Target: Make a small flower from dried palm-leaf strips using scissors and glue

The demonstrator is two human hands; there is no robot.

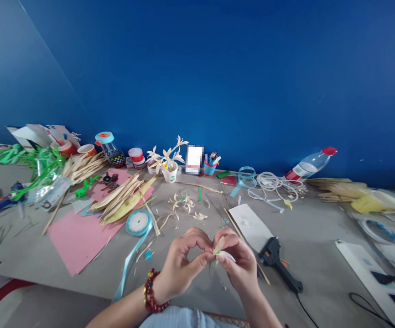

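Observation:
Two or more pale, petal-like pieces form a small flower [220, 249] pinched between both hands near the table's front edge. My left hand [188, 259], with a red bead bracelet at the wrist, is closed, its thumb and forefinger at the flower's left side. My right hand [239, 260] closes on the flower from the right, one petal sticking up and another lying over the thumb side. Beyond the hands, loose pale petals [184, 202] are scattered on the table. A white cup [169, 175] behind them holds finished-looking pale flowers.
A black glue gun [273, 255] and white card [250, 225] lie right of the hands. To the left are a blue ribbon roll [138, 222], pink paper [81, 241] and dried husks [124, 198]. A tilted bottle [309, 166], cables and a power strip [363, 273] are farther right.

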